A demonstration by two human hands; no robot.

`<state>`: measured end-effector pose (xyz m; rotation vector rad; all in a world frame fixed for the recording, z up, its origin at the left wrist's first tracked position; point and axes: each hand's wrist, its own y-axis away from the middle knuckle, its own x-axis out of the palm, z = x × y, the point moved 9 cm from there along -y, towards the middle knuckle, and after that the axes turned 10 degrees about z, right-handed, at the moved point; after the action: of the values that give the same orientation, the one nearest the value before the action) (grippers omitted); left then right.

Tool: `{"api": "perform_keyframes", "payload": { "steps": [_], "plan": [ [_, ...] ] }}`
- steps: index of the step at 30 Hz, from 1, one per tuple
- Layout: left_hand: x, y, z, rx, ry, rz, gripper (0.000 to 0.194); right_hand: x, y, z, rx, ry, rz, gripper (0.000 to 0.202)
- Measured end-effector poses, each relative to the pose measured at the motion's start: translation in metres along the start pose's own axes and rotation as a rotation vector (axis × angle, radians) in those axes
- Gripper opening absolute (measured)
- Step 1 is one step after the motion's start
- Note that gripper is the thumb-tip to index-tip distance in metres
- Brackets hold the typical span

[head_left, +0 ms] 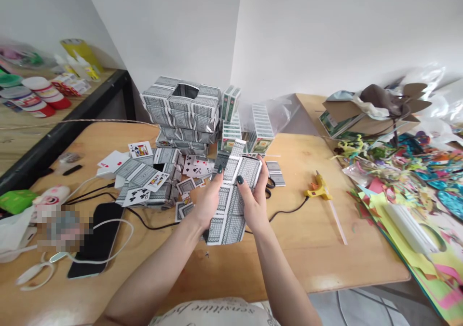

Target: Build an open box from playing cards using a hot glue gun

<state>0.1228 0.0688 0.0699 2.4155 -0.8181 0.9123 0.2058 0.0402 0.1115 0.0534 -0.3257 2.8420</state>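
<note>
Between my two hands is a box made of playing cards (228, 205), its grey patterned card backs facing up and one strip of card sticking out at the far end. My left hand (208, 203) grips its left side, thumb on top. On the right side my right hand (255, 200) has its thumb on top and fingers round the edge. Behind it stands a stack of similar card boxes (181, 109), the top one with a square hole. Loose playing cards (137, 171) lie on another card box to the left. The undersides of my fingers are hidden.
A yellow glue gun (319, 188) with a black cord lies to the right. Card packs (262, 128) stand at the back, and black scissors (269, 186) lie by my right hand. A phone (97, 239) and white cables are at left. Paper scraps (390, 200) cover the right side.
</note>
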Motion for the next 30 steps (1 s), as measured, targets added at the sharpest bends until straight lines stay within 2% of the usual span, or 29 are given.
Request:
{"api": "perform_keyframes", "payload": {
  "steps": [4,7,9,11,14,17,20,22,24,27,28,29,30],
  "plan": [
    [-0.001,-0.002,-0.002,-0.003,-0.057,-0.001,0.042,-0.002,0.0,-0.008,0.041,0.009,0.003,0.065],
    [-0.003,-0.001,-0.01,0.061,-0.162,-0.024,0.04,-0.001,0.0,-0.02,0.128,0.029,0.089,0.066],
    [0.003,0.001,-0.016,0.123,-0.292,0.003,0.036,-0.001,0.004,-0.027,0.204,0.017,0.174,0.066],
    [0.019,0.001,-0.016,0.144,-0.433,0.097,0.034,-0.002,0.011,-0.033,0.272,-0.053,0.216,0.064],
    [0.041,0.001,-0.005,0.114,-0.571,0.207,0.034,-0.008,0.02,-0.038,0.318,-0.208,0.168,0.06],
    [0.049,0.003,-0.002,0.136,-0.706,0.189,0.034,-0.016,0.025,-0.045,0.305,-0.292,0.068,0.054],
    [0.053,0.016,-0.01,0.171,-0.885,0.184,0.031,-0.027,0.03,-0.062,0.363,-0.314,-0.026,0.044],
    [0.046,0.03,-0.021,0.17,-1.017,0.148,0.027,-0.036,0.034,-0.075,0.435,-0.338,-0.068,0.038],
    [0.029,0.044,-0.038,0.194,-1.089,0.05,0.025,-0.046,0.038,-0.087,0.497,-0.355,-0.099,0.036],
    [-0.011,0.074,-0.084,0.454,-1.19,-0.334,0.022,-0.058,0.044,-0.102,0.553,-0.375,-0.158,0.032],
    [-0.024,0.082,-0.093,0.511,-1.231,-0.445,0.022,-0.059,0.045,-0.108,0.57,-0.381,-0.17,0.031],
    [-0.036,0.085,-0.095,0.514,-1.269,-0.501,0.023,-0.059,0.046,-0.113,0.584,-0.383,-0.172,0.031],
    [-0.048,0.084,-0.09,0.474,-1.275,-0.501,0.024,-0.057,0.046,-0.118,0.597,-0.376,-0.159,0.031]
  ]
}}
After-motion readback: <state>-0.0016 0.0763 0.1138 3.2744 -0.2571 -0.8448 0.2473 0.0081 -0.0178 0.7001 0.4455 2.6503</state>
